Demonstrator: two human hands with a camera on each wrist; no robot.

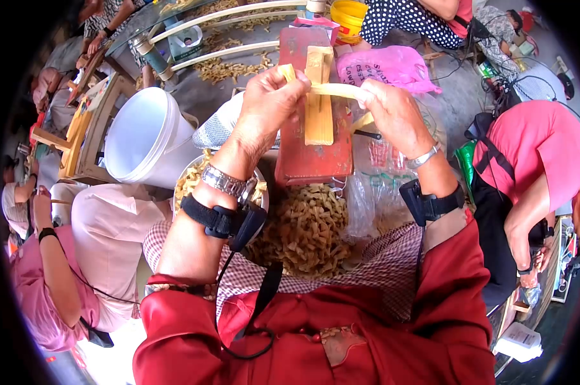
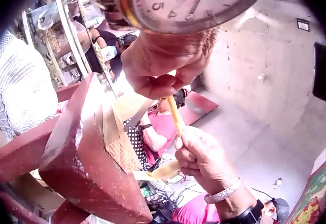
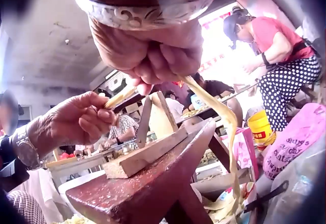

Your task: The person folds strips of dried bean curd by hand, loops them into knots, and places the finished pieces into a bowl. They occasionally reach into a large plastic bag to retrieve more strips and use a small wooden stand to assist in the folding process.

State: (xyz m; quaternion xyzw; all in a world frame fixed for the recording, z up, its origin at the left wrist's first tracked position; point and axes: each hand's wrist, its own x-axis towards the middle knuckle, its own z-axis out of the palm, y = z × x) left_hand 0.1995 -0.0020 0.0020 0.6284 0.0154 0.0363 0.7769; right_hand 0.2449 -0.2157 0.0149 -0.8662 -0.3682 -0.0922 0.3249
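Note:
Both hands hold a pale yellow strip stretched above a red wooden block. My left hand pinches the strip's left end; the same hand shows under a wristwatch in the left wrist view. My right hand grips the other end, and a long tail of the strip hangs from that hand. A light wooden wedge sits upright on the block, right under the strip; it appears again as the wedge. A heap of small yellow cut pieces lies on my lap.
A white bucket stands left of the block, a metal bowl of pieces beside it. A pink plastic bag and a yellow tub lie beyond. People sit close on the left and right.

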